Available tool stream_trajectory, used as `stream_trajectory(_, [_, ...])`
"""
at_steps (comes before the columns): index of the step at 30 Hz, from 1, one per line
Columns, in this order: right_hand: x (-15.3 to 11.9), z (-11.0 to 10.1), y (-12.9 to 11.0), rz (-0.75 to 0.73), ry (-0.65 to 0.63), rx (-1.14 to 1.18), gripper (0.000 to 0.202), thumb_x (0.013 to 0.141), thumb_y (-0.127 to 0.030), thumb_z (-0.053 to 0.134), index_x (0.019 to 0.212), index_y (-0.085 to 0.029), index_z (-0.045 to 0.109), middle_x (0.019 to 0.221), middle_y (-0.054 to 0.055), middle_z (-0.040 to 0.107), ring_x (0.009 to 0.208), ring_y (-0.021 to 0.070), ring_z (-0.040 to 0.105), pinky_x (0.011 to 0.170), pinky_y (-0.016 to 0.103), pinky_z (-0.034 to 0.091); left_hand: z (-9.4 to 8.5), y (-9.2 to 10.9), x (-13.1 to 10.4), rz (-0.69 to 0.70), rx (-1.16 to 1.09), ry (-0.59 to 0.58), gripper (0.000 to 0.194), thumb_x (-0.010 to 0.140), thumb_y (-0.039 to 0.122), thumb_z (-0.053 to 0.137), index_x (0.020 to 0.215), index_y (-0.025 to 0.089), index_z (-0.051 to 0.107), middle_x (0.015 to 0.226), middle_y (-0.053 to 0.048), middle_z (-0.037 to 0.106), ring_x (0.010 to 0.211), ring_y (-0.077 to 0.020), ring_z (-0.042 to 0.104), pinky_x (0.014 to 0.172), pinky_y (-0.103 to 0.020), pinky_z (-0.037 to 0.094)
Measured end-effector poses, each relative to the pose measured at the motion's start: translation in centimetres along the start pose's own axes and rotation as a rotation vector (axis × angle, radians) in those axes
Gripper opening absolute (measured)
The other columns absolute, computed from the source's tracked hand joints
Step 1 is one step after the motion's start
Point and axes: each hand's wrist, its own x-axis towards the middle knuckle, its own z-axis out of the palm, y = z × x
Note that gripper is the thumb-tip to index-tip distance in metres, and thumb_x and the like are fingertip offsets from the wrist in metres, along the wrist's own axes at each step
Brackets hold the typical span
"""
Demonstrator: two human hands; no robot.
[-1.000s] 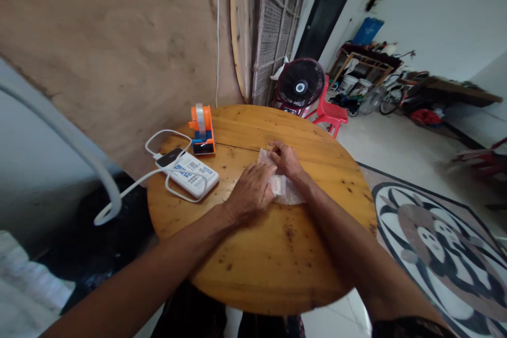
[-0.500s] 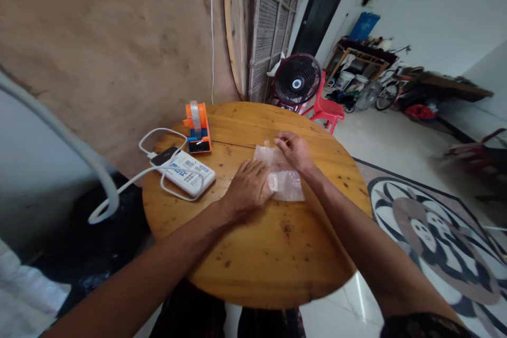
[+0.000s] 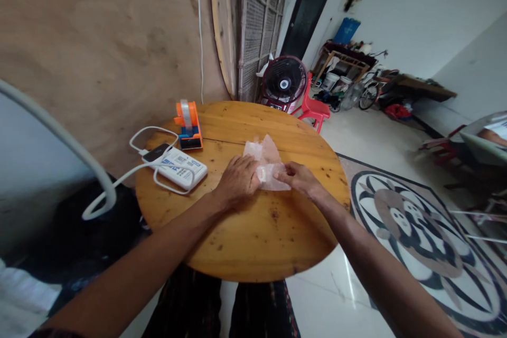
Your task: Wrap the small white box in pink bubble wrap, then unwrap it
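A sheet of translucent bubble wrap lies on the round wooden table, its right part folded over toward the left. On its left edge rests my left hand, palm down with the fingers stretched out. Beside the left fingertips, a small whitish item shows at the wrap. My right hand pinches the right side of the bubble wrap between thumb and fingers.
An orange and blue tape dispenser stands at the table's back left. In front of it lies a white power bank with a cable. Beyond the table are a fan and a red chair.
My right hand has come down from above the wrap to its right side and now grips it. The wrap's right part has been lifted and folded inward. The view has shifted a little.
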Motion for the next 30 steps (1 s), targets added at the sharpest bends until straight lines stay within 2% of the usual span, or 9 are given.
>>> stream_trajectory(4, [0.8,0.9,0.2,-0.043,0.027,-0.009,0.036,0.070,-0.053,0.062,0.063,-0.019,0.053,0.059,-0.003,0.048,0.055,0.0104,0.041,0.051,0.024,0.028,-0.1,0.1,0.0,-0.004,0.014,-0.001,0.031,0.088,0.019,0.041,0.109,0.011,0.061,0.119,-0.016,0.064,0.119,-0.0285,0.054,0.105,-0.044,0.038])
stream_trajectory(8, [0.4,1.3,0.6,-0.054,0.038,0.079,0.032,0.069,-0.048,0.058,0.058,-0.020,0.047,0.054,-0.006,0.040,0.051,0.0085,0.034,0.049,0.023,0.025,-0.2,0.2,0.0,-0.011,0.015,-0.004,0.029,0.089,0.018,0.040,0.107,0.011,0.062,0.115,-0.015,0.065,0.118,-0.0278,0.055,0.103,-0.043,0.039])
stream_trajectory(15, [-0.1,2.1,-1.4,-0.073,0.199,0.248,0.030,0.066,-0.048,0.059,0.062,-0.020,0.049,0.055,-0.004,0.047,0.051,0.0097,0.039,0.048,0.023,0.031,-0.3,0.4,0.1,-0.031,0.000,0.001,0.029,0.089,0.017,0.041,0.106,0.012,0.063,0.113,-0.014,0.066,0.116,-0.0266,0.056,0.101,-0.042,0.039])
stream_trajectory(20, [-0.2,2.9,-3.5,-0.078,0.146,0.403,0.031,0.063,-0.048,0.066,0.067,-0.019,0.054,0.056,-0.003,0.053,0.047,0.0093,0.044,0.046,0.023,0.035,-0.3,0.3,0.1,-0.028,-0.031,0.012,0.028,0.090,0.020,0.040,0.103,0.013,0.063,0.108,-0.014,0.066,0.110,-0.0275,0.058,0.096,-0.044,0.041])
stream_trajectory(26, [0.5,3.5,-5.1,-0.128,0.101,0.302,0.032,0.067,-0.048,0.067,0.066,-0.018,0.059,0.058,0.000,0.058,0.049,0.0106,0.050,0.048,0.023,0.041,-0.2,0.2,0.1,-0.043,-0.091,-0.011,0.028,0.091,0.021,0.039,0.105,0.013,0.062,0.111,-0.014,0.066,0.111,-0.0273,0.057,0.099,-0.045,0.040])
stream_trajectory(30, [0.2,3.2,-6.2,-0.143,0.007,0.209,0.026,0.077,-0.039,0.061,0.064,-0.016,0.063,0.055,0.001,0.060,0.048,0.0113,0.054,0.051,0.024,0.044,-0.6,0.4,0.1,-0.092,-0.134,-0.045,0.029,0.090,0.020,0.039,0.109,0.012,0.060,0.112,-0.015,0.066,0.112,-0.0274,0.058,0.100,-0.045,0.040])
